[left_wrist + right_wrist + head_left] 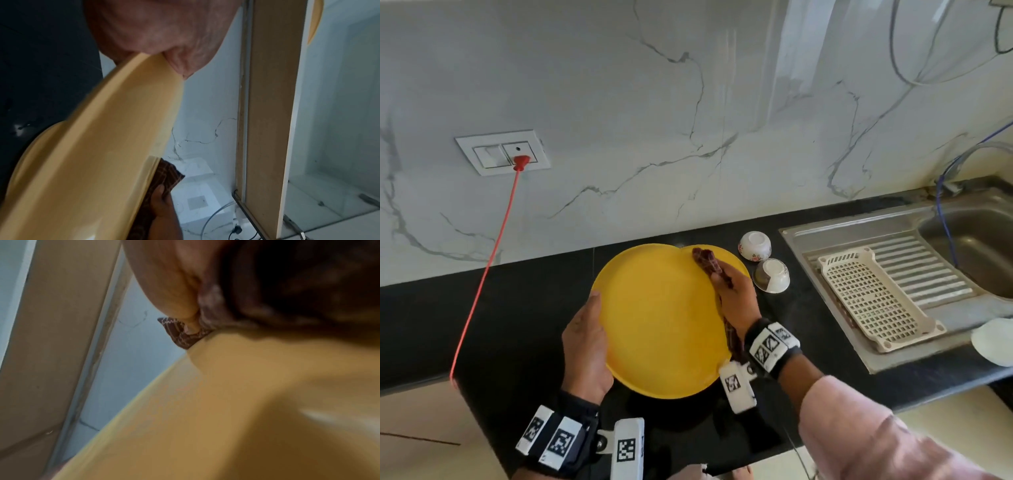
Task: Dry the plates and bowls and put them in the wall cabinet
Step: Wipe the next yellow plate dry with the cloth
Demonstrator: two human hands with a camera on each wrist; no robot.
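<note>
Above the black desk (524, 318), a yellow plate (661, 318) is held up between both hands, its face turned toward the head camera. The left hand (585, 346) grips the plate's left rim, thumb lying on the front face and the fingers curled behind, out of sight; the left wrist view shows the palm (156, 27) clamped against the rim of the plate (102, 146). The right hand (736, 298) holds a dark brown checked cloth (709, 263) pressed against the plate's right edge, fingers closed round the cloth, one end sticking up past the fingertips and the other trailing down along the rim toward the wrist. A second yellow plate (726, 255) peeks out behind the first, mostly hidden, so whether it lies on the desk cannot be told. Just right of it, two small white bowls stand upside down on the desk, a floral one (754, 246) farther back and another (772, 275) nearer. A cream perforated rack (876, 298) sits on the drainboard of the steel sink (969, 236), and a white dish (993, 346) is cut off at the right edge. The right wrist view is blurred, showing only cloth (180, 334) and plate (226, 402). Square black-and-white marker patterns on the wrist bands carry no readable writing.
</note>
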